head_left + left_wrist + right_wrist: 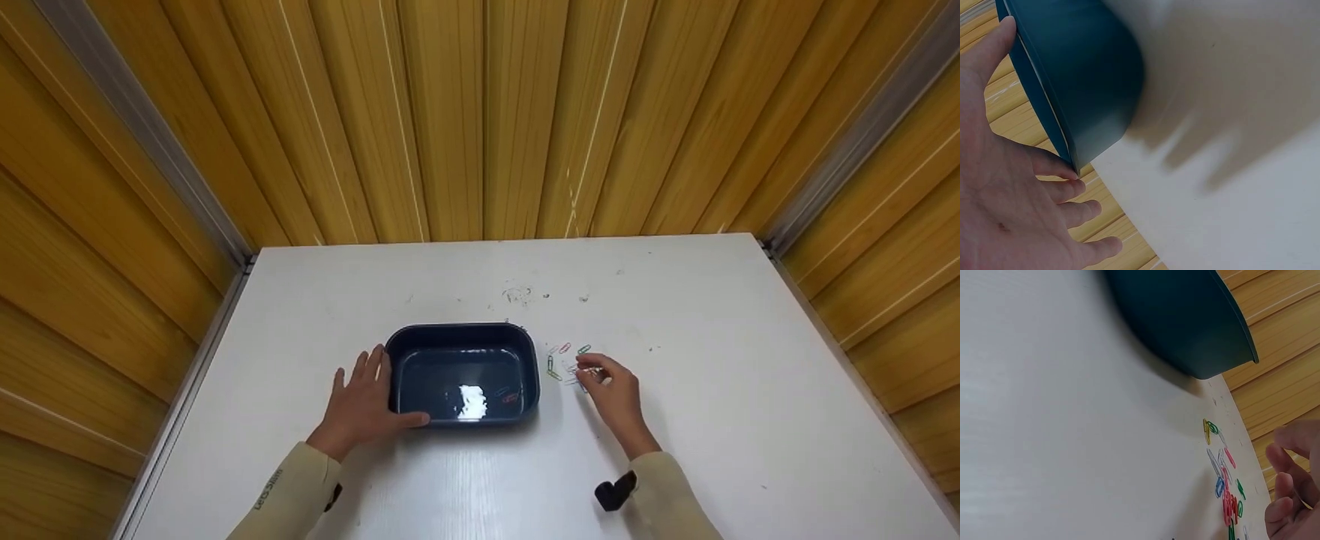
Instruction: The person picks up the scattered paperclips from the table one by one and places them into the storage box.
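A dark blue rectangular box (465, 369) with rounded corners and no lid stands on the white table. Inside, near its right end, lie a blue paper clip (502, 391) and a red paper clip (511, 398). My left hand (364, 401) rests against the box's left end, thumb at the front rim (1010, 34) and index fingertip at the side, the other fingers spread straight. To the right of the box, my right hand (613, 394) hovers over loose paper clips (553, 373), thumb and index finger bent with a gap between them and no clip visible there.
Coloured clips (1227, 495) in red, green, yellow, blue and white lie scattered right of the box. Small dark marks (517, 295) dot the white table (712, 315) behind it. Yellow wood-look panels (480, 120) enclose the table's back and sides.
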`<state>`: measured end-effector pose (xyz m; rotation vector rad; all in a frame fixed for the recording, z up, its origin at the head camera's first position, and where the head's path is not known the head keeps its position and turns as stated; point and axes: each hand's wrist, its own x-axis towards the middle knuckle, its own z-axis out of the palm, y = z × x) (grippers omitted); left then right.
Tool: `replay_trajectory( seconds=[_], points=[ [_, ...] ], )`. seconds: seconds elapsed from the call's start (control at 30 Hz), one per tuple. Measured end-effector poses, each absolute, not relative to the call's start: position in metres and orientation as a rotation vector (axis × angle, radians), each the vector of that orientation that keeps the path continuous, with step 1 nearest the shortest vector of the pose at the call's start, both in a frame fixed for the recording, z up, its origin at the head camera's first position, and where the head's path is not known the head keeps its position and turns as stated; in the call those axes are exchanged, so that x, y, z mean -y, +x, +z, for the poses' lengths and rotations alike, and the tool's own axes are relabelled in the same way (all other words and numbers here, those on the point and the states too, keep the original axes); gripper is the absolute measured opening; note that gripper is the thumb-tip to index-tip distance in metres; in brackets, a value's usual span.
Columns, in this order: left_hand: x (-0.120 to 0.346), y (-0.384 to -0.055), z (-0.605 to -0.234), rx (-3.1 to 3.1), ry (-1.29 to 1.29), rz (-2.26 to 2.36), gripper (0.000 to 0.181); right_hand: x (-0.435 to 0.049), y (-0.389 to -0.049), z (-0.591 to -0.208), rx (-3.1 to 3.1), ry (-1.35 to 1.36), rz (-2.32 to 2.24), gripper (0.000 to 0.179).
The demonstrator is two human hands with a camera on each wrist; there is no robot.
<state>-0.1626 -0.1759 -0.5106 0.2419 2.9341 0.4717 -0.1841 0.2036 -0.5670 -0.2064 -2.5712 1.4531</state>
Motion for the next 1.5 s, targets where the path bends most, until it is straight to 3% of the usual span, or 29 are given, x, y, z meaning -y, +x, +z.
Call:
replay_trajectory(
  seconds=[1.5],
  points=[
    [0.176,-0.164,-0.513,-2.919,0.229,0.462,0.122,-0.186,-0.188,-0.585,2.566,-0.138,1.41,0.02]
  ],
)
